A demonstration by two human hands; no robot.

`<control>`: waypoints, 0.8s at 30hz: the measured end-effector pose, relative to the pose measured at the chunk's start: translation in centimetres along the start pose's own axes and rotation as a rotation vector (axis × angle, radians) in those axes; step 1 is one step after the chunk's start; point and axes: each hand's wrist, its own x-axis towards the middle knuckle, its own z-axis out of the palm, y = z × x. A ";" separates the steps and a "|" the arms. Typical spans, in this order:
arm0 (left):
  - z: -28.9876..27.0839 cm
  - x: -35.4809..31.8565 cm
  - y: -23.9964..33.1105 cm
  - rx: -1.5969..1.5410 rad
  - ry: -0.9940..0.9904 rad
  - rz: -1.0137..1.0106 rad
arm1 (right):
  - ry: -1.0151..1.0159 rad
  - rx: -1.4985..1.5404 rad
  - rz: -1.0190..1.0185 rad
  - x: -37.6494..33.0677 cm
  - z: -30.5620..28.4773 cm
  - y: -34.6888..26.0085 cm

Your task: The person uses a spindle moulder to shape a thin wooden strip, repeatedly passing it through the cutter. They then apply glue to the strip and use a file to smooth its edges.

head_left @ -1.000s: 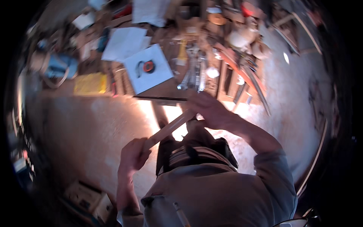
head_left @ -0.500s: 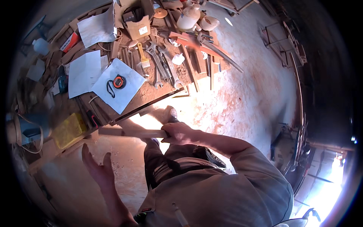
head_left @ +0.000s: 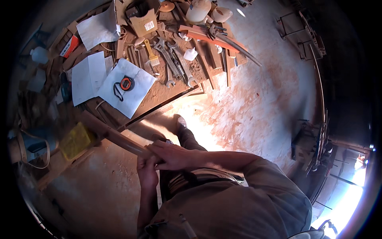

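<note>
A long brown wooden strip [head_left: 121,139] runs slantwise from the bench's near left edge to my body. My right hand [head_left: 171,155] closes over its near end, fingers laid across the top. Just below, my left hand [head_left: 147,171] grips the same end with its fingers curled, close against the right one. Part of the strip's end is hidden by the hands. The far end reaches beside a yellow translucent box [head_left: 77,140] at the bench's left corner.
On the dusty workbench [head_left: 165,97] lie a tape measure [head_left: 126,83] on white paper, several wrenches [head_left: 175,61], and a yellow-handled brush [head_left: 152,53]. Orange bars [head_left: 211,38] jut past its right side. A blue machine [head_left: 36,145] stands left. Metal frames line the right wall.
My left hand has come up from the lower left, where it was spread and apart, and now grips the strip beside my right hand. The strip has swung to a steeper slant.
</note>
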 end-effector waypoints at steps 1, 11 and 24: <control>-0.5 -0.2 0.0 0.019 0.057 0.017 | -0.009 -0.029 0.001 -0.3 -0.1 0.9; -7.8 -4.6 -4.0 0.528 0.229 -0.037 | -0.003 -0.242 0.456 -3.8 -4.9 15.5; -3.4 -8.6 -8.9 0.717 0.345 -0.190 | 0.018 0.212 0.687 -3.2 -5.9 25.5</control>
